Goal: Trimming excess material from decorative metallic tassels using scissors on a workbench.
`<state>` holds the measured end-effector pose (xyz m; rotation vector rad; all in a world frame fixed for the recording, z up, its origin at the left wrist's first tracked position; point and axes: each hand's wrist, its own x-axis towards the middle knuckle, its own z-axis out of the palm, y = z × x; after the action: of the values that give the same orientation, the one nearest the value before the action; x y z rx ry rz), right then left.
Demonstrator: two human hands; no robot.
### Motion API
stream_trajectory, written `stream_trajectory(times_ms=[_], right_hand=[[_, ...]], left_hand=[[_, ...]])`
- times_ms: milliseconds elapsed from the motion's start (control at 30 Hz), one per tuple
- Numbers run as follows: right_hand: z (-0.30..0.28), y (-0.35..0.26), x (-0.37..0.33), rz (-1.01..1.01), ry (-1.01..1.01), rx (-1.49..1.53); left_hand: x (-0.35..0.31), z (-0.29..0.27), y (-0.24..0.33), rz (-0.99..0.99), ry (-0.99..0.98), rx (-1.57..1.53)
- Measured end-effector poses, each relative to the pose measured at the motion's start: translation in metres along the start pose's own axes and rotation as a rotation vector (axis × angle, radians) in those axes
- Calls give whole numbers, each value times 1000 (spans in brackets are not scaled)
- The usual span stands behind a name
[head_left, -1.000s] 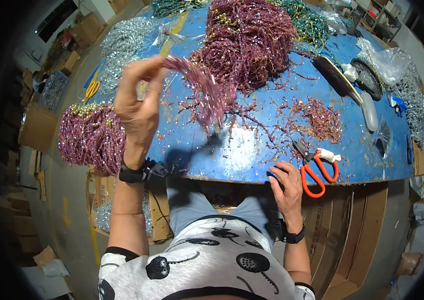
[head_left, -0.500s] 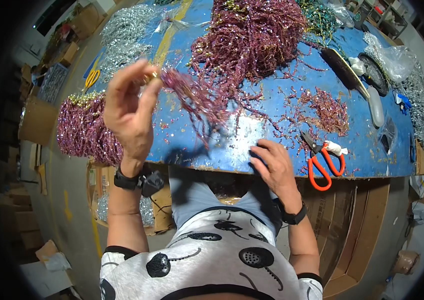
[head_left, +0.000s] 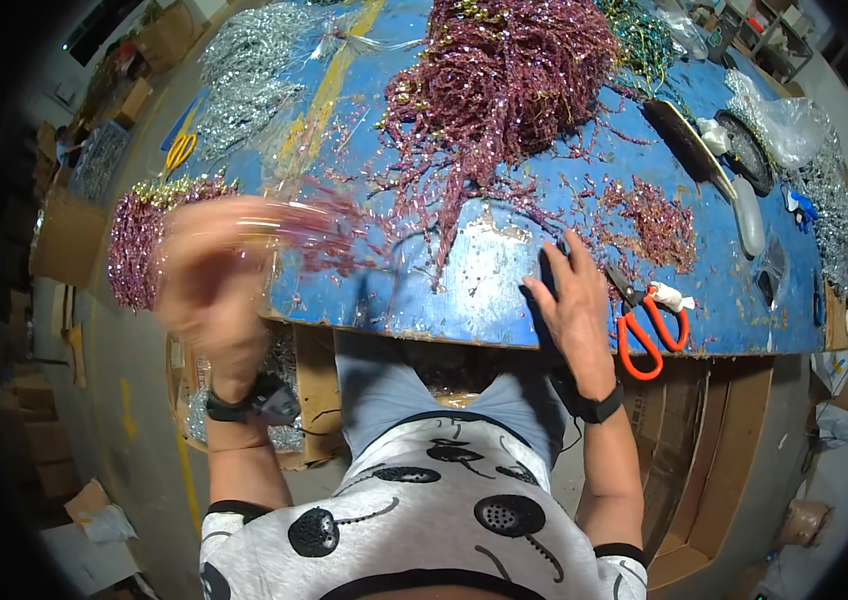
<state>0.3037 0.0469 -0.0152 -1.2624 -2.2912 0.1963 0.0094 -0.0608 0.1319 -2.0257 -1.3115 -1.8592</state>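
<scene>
My left hand (head_left: 219,270) is smeared by motion above the table's left front edge. From its fingers a small bunch of pink-purple tinsel strands (head_left: 329,232) trails to the right, also blurred. My right hand (head_left: 576,295) lies near the front edge with fingers spread, holding nothing. Just right of it are scissors with orange handles (head_left: 641,350), their loops sticking out past the edge. A large heap of pink tinsel (head_left: 514,85) sits at the back middle, with strands hanging toward me. Left of my left hand, a neat pile of pink tinsel with gold ends (head_left: 136,245) hangs over the edge.
The blue table (head_left: 394,305) carries silver tinsel (head_left: 254,75), yellow-handled scissors (head_left: 181,151), a brush (head_left: 684,145), a black round dish (head_left: 744,150) and a pile of pink scraps (head_left: 652,225). Green tinsel (head_left: 639,45) lies at the back. A cardboard box (head_left: 714,440) stands below the right edge.
My left hand has swung left and down with the tinsel bunch. My right hand has shifted right and up, closer to the orange scissors. Strands from the heap now hang toward the front.
</scene>
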Motion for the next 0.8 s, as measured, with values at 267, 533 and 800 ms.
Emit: stream_trajectory(times_ms=[267,533,800], right_hand=[[-43,-90,16,-301,-14,896],[-44,-71,-16,97,-614,995],[-18,-46,-52,215,-381,623]], left_hand=[[-21,39,7,-209,-321,-198],[-14,22,-6,-421,-59,-392],[-22,25,6,-466,-56,-542]])
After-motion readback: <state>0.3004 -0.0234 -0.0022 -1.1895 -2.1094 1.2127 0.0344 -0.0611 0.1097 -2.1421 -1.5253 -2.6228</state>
